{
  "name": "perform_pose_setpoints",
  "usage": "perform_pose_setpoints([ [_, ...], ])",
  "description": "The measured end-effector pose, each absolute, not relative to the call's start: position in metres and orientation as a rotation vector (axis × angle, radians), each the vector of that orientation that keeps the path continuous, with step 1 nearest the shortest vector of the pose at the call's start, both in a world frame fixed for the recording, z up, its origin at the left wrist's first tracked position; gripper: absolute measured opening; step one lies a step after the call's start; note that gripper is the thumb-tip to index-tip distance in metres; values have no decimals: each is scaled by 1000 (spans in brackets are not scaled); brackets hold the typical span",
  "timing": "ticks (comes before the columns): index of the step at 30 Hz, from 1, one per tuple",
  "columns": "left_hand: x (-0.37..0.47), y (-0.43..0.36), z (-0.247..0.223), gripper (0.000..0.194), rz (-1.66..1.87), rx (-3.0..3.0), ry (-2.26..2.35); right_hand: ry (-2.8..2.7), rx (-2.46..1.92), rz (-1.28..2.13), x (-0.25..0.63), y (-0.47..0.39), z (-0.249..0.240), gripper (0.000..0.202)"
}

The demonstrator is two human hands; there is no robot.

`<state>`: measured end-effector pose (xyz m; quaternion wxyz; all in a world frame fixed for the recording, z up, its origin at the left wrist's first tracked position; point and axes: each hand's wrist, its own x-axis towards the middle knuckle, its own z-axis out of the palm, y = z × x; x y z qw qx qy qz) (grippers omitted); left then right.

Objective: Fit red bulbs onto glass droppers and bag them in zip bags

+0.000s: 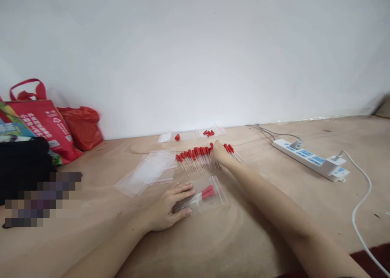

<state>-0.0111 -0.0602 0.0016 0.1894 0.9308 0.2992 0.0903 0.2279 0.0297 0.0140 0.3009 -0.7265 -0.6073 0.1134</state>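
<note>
My left hand (174, 205) lies on the end of a clear zip bag (198, 207), its fingers stretched out and apart from the thumb. Inside that bag are glass droppers with red rubber bulbs (208, 192), their bulbs towards the zip. My right hand (219, 153) reaches into a row of red-bulbed droppers (195, 154), its fingers closed at a bulb and partly hiding the droppers there. Left of the row is a fanned stack of flat clear zip bags (149, 170).
Along the wall lie zip bags with loose red bulbs (209, 133) on them. A white power strip (307, 158) with plugs and cables is at right. At left stand a red shopping bag (51, 127), a red plastic bag (81, 127) and black cloth (24, 164).
</note>
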Motion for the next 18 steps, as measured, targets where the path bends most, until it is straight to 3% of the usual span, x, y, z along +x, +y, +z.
perform_pose_setpoints([
  [3, -11, -60, 1, 45, 276, 2607, 824, -1604, -1819, 324, 249, 10, 17, 49],
  [7, -10, -61, 3, 44, 291, 2594, 846, -1269, -1453, 660, 272, -24, -2, 62],
  [11, -9, -63, 6, 45, 259, 2589, 883, -906, -1329, 861, 271, -44, -24, 52],
  [18, -9, -64, 6, 47, 256, 2580, 895, -751, -1151, 1094, 243, -54, -22, 34],
])
